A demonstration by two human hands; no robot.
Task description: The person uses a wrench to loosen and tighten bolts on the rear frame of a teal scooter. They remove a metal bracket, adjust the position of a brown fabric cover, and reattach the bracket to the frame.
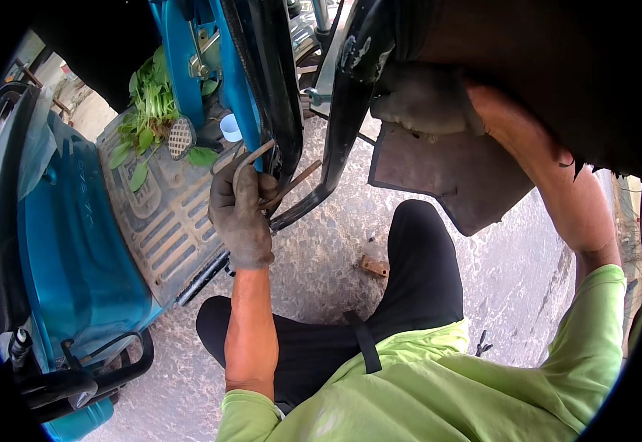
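Note:
My left hand (241, 210), in a worn grey glove, is closed around a thin brown metal rod (299, 182). A second thin length (260, 152) sticks out past the thumb; I cannot tell whether both belong to one bent piece. The hand is beside the lower bend of a black tubular frame (350, 96) with chipped paint. To the right, my right hand (428, 103), also in a grey glove, is closed at the upper part of a dark brown, black-edged panel (439, 166). Shadow hides some of its fingers.
A blue vehicle body (78, 236) with a ridged grey footboard (170, 236) stands at the left. Leafy greens (151, 110), a pedal (181, 138) and a small pale cup (230, 127) are there. A small brown block (374, 266) lies on the mottled floor (313, 272) before my knees.

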